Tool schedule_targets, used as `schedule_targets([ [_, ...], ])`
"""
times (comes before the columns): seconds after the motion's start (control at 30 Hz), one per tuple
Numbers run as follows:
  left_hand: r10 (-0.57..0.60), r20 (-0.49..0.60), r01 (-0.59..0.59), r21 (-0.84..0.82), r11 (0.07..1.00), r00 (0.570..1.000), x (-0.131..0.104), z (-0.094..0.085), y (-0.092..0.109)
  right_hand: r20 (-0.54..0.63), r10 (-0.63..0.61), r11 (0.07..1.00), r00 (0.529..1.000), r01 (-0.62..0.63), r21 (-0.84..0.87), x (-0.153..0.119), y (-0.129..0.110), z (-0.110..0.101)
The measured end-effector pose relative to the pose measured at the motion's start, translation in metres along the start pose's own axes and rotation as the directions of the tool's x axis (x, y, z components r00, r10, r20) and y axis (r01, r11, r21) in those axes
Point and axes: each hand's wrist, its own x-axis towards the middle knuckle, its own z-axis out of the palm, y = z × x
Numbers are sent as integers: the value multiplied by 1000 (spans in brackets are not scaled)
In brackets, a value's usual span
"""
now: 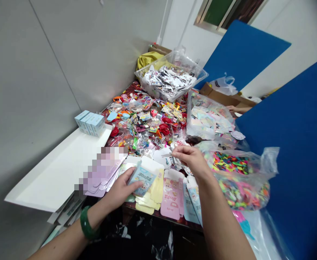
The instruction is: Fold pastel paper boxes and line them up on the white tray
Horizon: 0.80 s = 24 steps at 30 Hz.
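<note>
My left hand (124,189) is wrapped round a small light blue printed box (143,180), thumb across its front face. To the right, my right hand (189,157) has thumb and forefinger pinched together over white die-cut cards (164,157). A thin pale edge shows at its fingertips, too small to name. Below the hands, flat printed cartons lie along the table's near edge: yellow cartons (149,198), a pink carton (172,195) and blue cartons (192,198). Purple cartons (99,182) are stacked to the left.
Bagged trinkets (147,122) heap across the table. Behind them stands a clear bin (172,95) of cutouts; a second clear tray (199,133) is at right. Bags of colourful pieces (229,164) line the right side. Blue boxes (90,122) sit on a white board (58,177). Another person's hand (238,109) shows behind blue partitions (283,144).
</note>
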Motion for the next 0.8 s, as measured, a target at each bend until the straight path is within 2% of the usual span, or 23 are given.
schedule_targets([
  [0.07, -22, 36, 24, -37, 999, 999, -1, -1, 4, 35, -141, 989, 989, 142, -47, -13, -11, 5],
  [0.1, -41, 52, 44, -54, 998, 998, -2, -2, 6, 39, -243, 965, 969, 246, -95, -19, -15, 8],
  [0.17, -77, 73, 83, -86, 993, 994, -4, -2, 11, 56, -452, 864, 890, 453, -218, -30, -20, 16],
  [0.23, -90, 94, 101, -121, 987, 991, -6, -2, 15, 122, -600, 730, 791, 603, -322, -39, -23, 23],
  [0.33, -72, 134, 95, -176, 980, 988, -7, -3, 19, 276, -680, 558, 679, 724, -406, -48, -27, 31],
  [0.4, -67, 171, 100, -189, 977, 983, -8, -5, 20, 382, -662, 490, 645, 758, -431, -51, -30, 34],
  [0.47, -69, 192, 103, -172, 980, 979, -7, -6, 20, 447, -623, 468, 641, 764, -444, -53, -31, 36],
  [0.53, -79, 179, 103, -128, 986, 981, -6, -6, 20, 442, -594, 486, 672, 737, -469, -51, -28, 40],
  [0.63, -103, 91, 110, -80, 991, 991, -2, -3, 18, 308, -595, 547, 742, 655, -521, -45, -18, 51],
  [0.73, -67, -37, 62, -120, 991, 997, 3, 2, 18, 161, -635, 595, 756, 611, -523, -41, -9, 64],
  [0.8, -27, -69, 18, -117, 993, 997, 7, 1, 20, 101, -638, 632, 764, 594, -499, -43, -8, 68],
])
